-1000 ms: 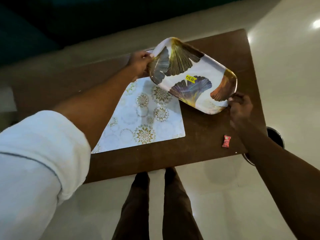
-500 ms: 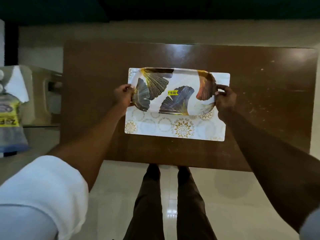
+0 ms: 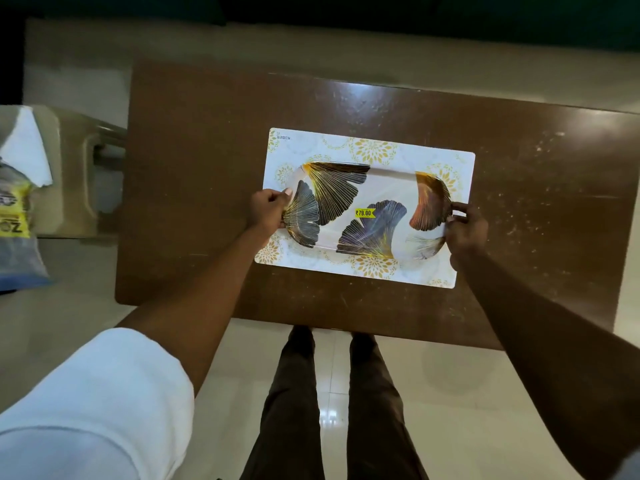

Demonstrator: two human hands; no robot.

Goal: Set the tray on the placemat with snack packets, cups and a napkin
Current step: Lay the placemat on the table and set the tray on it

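Observation:
A white tray point(image 3: 384, 188) printed with dark and gold fan-shaped leaves and a yellow price sticker lies flat over the middle of a white placemat point(image 3: 346, 143) with gold flower rings. My left hand point(image 3: 268, 211) grips the tray's left rim. At the opposite end my right hand point(image 3: 465, 228) holds the right rim. The placemat sits on a brown wooden table point(image 3: 194, 174). No cups are in view.
At the far left, off the table, a beige chair point(image 3: 72, 174) carries a yellow and blue packet point(image 3: 15, 216) and a white napkin point(image 3: 29, 150). My legs stand at the table's near edge on a pale tiled floor.
The tray has come down and toward me from the placemat's far edge to its middle, levelled out. Both hands kept their hold on its ends.

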